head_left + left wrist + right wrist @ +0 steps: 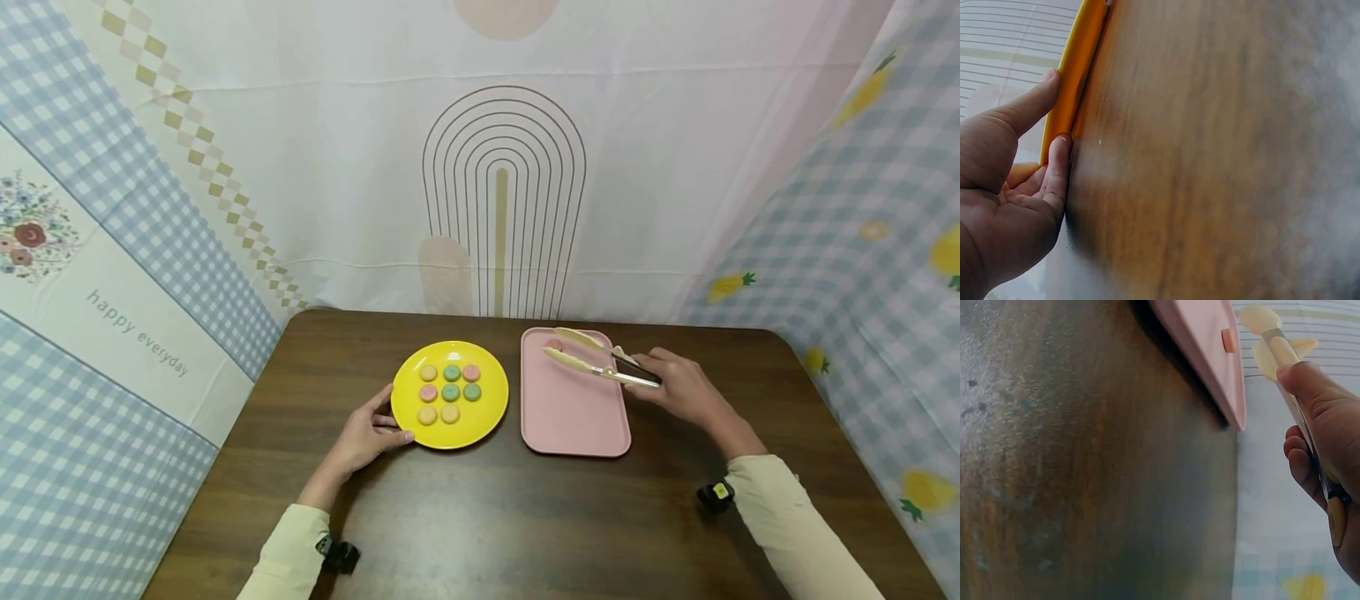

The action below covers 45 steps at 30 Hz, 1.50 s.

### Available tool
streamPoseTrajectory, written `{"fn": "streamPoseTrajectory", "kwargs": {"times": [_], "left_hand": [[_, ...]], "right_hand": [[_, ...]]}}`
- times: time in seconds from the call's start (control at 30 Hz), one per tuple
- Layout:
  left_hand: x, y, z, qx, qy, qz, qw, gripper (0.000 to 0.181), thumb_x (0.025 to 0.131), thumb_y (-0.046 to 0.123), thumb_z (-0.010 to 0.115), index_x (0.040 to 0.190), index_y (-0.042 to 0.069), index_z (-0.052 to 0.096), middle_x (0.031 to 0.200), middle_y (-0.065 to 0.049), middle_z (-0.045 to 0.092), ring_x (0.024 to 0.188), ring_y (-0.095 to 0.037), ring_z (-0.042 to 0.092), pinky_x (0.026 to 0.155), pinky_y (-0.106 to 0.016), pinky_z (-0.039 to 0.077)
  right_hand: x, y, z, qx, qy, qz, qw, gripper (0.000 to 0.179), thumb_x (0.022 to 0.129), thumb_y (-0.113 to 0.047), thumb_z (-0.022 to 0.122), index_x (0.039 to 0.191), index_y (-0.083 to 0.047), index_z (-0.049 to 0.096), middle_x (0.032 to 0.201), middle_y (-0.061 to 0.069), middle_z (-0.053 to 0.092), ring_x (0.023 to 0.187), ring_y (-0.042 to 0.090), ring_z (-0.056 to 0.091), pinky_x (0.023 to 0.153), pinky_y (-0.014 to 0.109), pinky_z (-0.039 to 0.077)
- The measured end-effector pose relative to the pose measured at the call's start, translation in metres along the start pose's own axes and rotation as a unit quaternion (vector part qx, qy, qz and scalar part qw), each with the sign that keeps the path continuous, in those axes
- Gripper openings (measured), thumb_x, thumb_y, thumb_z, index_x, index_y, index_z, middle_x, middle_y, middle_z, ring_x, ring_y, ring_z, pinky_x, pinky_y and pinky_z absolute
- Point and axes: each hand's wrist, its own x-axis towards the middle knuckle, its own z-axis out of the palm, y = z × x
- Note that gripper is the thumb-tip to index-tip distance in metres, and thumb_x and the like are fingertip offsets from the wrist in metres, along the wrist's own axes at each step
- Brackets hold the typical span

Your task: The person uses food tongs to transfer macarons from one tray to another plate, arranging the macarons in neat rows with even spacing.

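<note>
At the yellow plate [483,410], my left hand [363,439] holds the left rim, thumb at the front edge and fingers along the side. Several small macarons [451,392] in cream, green and pink lie on the plate in rough rows. My right hand [681,387] grips a pair of tongs [573,363] with cream tips and metal arms. The tongs' tips are spread apart over the far part of the pink tray [576,423]. One pink macaron [554,344] lies on that tray near its far left corner, between the spread tips in the head view.
Plate and tray stand side by side on a dark wooden table [450,517], a narrow strip of wood between them. A patterned white cloth [360,183] hangs behind the far edge. Checked cloths [862,292] flank both sides. Small black wrist cameras [716,497] sit on the sleeves.
</note>
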Motion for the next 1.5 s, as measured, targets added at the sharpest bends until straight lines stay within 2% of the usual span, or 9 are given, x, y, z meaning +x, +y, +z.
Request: {"fn": "streamPoseTrajectory", "kwargs": {"times": [0.1,0.3,0.57,0.77,1.0,1.23,1.33,1.5], "left_hand": [[-0.001,0.000,0.000,0.002,0.000,0.000,1.0000,0.100,0.082,0.012,0.087,0.162,0.006,0.027,0.147,-0.020,0.048,0.098,-0.024,0.066,0.076,-0.026,0.058],[-0.001,0.002,0.000,0.003,-0.002,-0.003,1.0000,0.100,0.083,0.012,0.087,0.162,0.006,0.026,0.147,-0.021,0.048,0.099,-0.025,0.066,0.076,-0.026,0.058],[-0.001,0.002,-0.001,0.002,-0.002,-0.004,1.0000,0.100,0.083,0.012,0.087,0.162,0.006,0.026,0.142,-0.022,0.050,0.099,-0.024,0.066,0.075,-0.026,0.058],[-0.001,0.002,-0.001,0.004,-0.006,0.006,1.0000,0.099,0.084,0.012,0.086,0.162,0.003,0.025,0.144,-0.024,0.049,0.099,-0.024,0.066,0.075,-0.025,0.058],[-0.001,0.000,-0.001,-0.001,-0.005,0.008,1.0000,0.097,0.085,0.007,0.084,0.162,0.002,0.024,0.141,-0.026,0.051,0.100,-0.027,0.066,0.073,-0.025,0.057],[-0.001,0.000,-0.002,0.011,-0.004,0.005,0.9999,0.098,0.085,0.010,0.085,0.161,0.002,0.025,0.138,-0.025,0.053,0.099,-0.026,0.066,0.072,-0.026,0.057],[-0.002,0.001,-0.003,0.015,-0.004,0.000,0.9999,0.099,0.084,0.013,0.086,0.162,0.004,0.026,0.134,-0.023,0.055,0.097,-0.024,0.066,0.072,-0.026,0.057],[-0.003,0.003,-0.002,0.014,-0.004,-0.004,0.9999,0.100,0.083,0.014,0.088,0.162,0.005,0.027,0.136,-0.023,0.054,0.098,-0.024,0.066,0.072,-0.027,0.057]], "right_hand": [[-0.001,0.003,0.004,0.006,-0.020,0.020,0.9996,0.053,0.086,-0.025,0.084,0.124,0.009,0.069,0.095,0.011,0.061,0.069,0.016,0.051,0.060,0.037,0.046],[0.000,0.003,0.009,0.005,-0.045,0.033,0.9984,0.052,0.089,-0.027,0.081,0.125,0.009,0.068,0.095,0.011,0.060,0.071,0.017,0.051,0.062,0.036,0.046],[-0.004,0.003,0.013,0.007,-0.050,0.040,0.9979,0.051,0.091,-0.027,0.079,0.125,0.009,0.068,0.093,0.010,0.059,0.070,0.015,0.049,0.061,0.035,0.044],[-0.010,-0.003,0.011,0.007,-0.031,0.038,0.9988,0.048,0.090,-0.024,0.080,0.124,0.009,0.069,0.089,0.008,0.057,0.067,0.014,0.047,0.060,0.036,0.045],[-0.011,-0.022,0.007,0.012,0.030,-0.011,0.9994,0.045,0.083,-0.020,0.086,0.118,0.005,0.073,0.090,0.005,0.059,0.066,0.010,0.047,0.057,0.032,0.044],[-0.005,-0.055,0.003,0.022,0.063,-0.083,0.9943,0.046,0.078,-0.017,0.088,0.116,0.006,0.074,0.089,0.004,0.059,0.064,0.008,0.047,0.052,0.025,0.042],[-0.002,-0.069,0.004,0.031,0.062,-0.102,0.9923,0.046,0.077,-0.016,0.089,0.116,0.004,0.074,0.090,0.005,0.060,0.065,0.009,0.050,0.053,0.025,0.044],[0.001,-0.088,0.010,0.058,0.025,-0.106,0.9924,0.043,0.080,-0.015,0.088,0.117,0.001,0.074,0.090,0.004,0.062,0.065,0.006,0.049,0.053,0.022,0.044]]}}
